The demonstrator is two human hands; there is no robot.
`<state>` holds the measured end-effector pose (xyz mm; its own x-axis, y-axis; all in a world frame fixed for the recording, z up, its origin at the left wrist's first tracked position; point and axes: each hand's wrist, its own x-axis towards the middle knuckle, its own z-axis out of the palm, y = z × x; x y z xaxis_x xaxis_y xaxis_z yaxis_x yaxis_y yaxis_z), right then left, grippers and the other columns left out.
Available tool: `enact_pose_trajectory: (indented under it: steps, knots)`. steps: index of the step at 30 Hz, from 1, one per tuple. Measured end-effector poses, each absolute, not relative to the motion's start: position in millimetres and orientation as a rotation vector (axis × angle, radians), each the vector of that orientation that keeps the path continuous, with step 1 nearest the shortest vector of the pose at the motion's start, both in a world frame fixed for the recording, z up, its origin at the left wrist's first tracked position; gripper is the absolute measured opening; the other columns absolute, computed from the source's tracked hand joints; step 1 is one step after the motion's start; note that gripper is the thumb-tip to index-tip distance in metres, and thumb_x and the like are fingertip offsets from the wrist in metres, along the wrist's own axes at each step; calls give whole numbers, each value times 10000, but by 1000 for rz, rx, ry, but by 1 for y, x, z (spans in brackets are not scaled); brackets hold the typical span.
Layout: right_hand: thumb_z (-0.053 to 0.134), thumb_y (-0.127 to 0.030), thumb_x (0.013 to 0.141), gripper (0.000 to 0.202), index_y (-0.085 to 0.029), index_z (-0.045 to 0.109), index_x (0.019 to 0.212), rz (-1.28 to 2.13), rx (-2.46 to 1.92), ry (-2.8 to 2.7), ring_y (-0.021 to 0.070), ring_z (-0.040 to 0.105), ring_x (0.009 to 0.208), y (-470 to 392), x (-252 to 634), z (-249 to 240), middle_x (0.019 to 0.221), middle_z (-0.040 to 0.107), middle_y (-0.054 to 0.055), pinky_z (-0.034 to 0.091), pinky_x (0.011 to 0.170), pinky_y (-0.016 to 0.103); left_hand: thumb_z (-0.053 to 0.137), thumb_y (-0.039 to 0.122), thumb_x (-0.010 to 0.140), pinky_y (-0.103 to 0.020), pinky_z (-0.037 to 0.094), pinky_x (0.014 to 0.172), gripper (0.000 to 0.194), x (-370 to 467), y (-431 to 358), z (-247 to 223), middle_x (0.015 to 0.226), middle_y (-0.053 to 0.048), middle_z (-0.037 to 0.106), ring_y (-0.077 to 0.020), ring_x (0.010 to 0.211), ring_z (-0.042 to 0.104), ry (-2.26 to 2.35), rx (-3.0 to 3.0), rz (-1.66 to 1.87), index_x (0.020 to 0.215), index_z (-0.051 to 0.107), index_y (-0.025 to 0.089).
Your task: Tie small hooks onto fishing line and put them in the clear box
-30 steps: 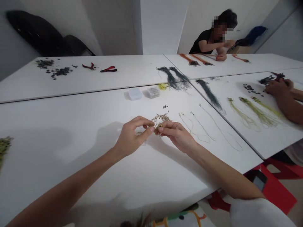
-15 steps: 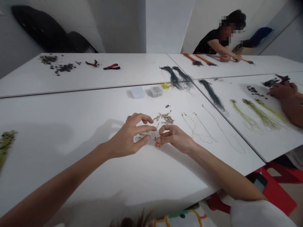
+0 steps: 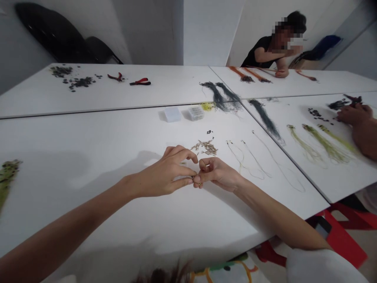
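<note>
In the middle of the head view my two hands meet at the fingertips. My right hand [image 3: 218, 173] is closed, with thumb and fingers pinching small gold-coloured metal pieces [image 3: 200, 184]. Thumb and forefinger of my left hand [image 3: 173, 173] are closed at a tiny dark piece [image 3: 193, 179] by the right thumb; its kind is too small to tell. Just beyond lies a loose pile of small gold-coloured metal pieces [image 3: 207, 147]. Several thin lines with dark ends [image 3: 256, 157] are laid out to the right of my right hand.
Two clear plastic boxes [image 3: 172, 114] stand behind the pile. Dark line bundles [image 3: 216, 94], yellow-green bundles [image 3: 324, 143] and red-handled pliers [image 3: 141, 81] lie on the white tables [image 3: 103, 236]. One co-worker [image 3: 265, 51] sits opposite; another person's hand [image 3: 355, 114] is at the right.
My left hand has moved right and its thumb and forefinger have closed at my right fingertips. The right hand has barely moved. The co-worker opposite has raised one arm toward the head.
</note>
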<state>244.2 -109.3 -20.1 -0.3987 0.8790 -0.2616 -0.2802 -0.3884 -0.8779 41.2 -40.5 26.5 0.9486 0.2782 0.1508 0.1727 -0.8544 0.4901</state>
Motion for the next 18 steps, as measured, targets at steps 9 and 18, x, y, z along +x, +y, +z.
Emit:
enact_pose_trajectory:
  steps: [9,18]
  knots:
    - [842,-234,641,395,-200,449,656,1722,-986,-1138,162,658,649,-115,241,-20,648,682,6,497,684,336,577,361,905,-498,279,1035,193,39,-46,21,1194,-54,562,-276,1182,452,552,2463,103,853,755,305]
    - [827,-196,647,350,-192,477,667,1722,-983,-1181,148,644,629,-113,242,-21,665,699,22,490,656,314,623,395,866,-454,362,996,173,35,-46,21,1216,-69,582,-285,1181,482,562,2361,97,899,754,287]
